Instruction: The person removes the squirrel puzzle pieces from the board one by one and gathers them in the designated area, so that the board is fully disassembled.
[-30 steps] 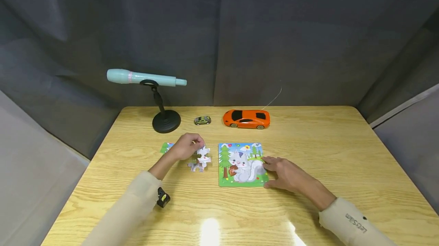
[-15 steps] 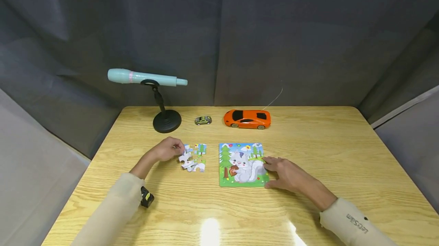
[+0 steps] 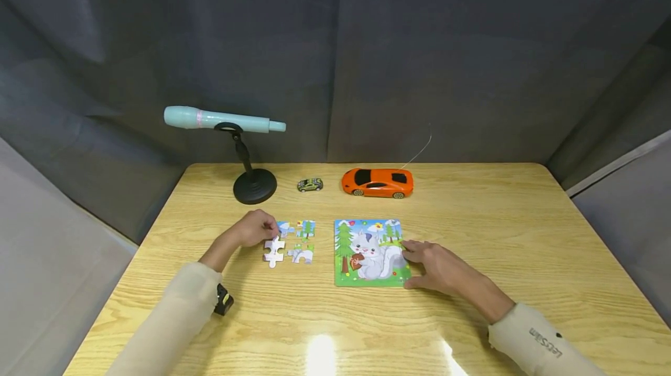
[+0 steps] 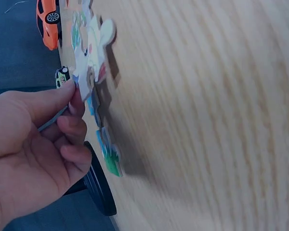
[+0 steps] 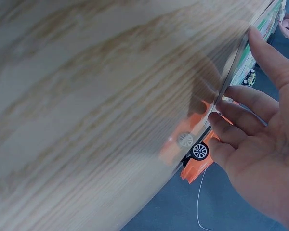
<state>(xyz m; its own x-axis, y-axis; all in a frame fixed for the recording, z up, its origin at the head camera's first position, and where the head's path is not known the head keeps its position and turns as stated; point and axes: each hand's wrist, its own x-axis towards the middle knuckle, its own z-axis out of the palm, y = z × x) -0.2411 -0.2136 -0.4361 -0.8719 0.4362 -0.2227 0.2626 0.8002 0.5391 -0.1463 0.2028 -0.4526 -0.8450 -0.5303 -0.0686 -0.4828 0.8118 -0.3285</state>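
sorting loose pieces was the step in hand, by the look of it. the left hand (image 3: 255, 228) had its fingers (image 4: 76, 98) pinched on a white puzzle piece (image 3: 274, 251), which sat left of centre in the head view, touching down on the bench (image 3: 472, 213) beside the other loose pieces (image 3: 301, 242). the right hand (image 3: 437, 268) lay flat with relaxed, straight fingers against the right edge of the puzzle board (image 3: 369, 251), steadying it, gripping nothing. next move probably called for letting go cleanly or carrying that piece right to the board without nudging the others.
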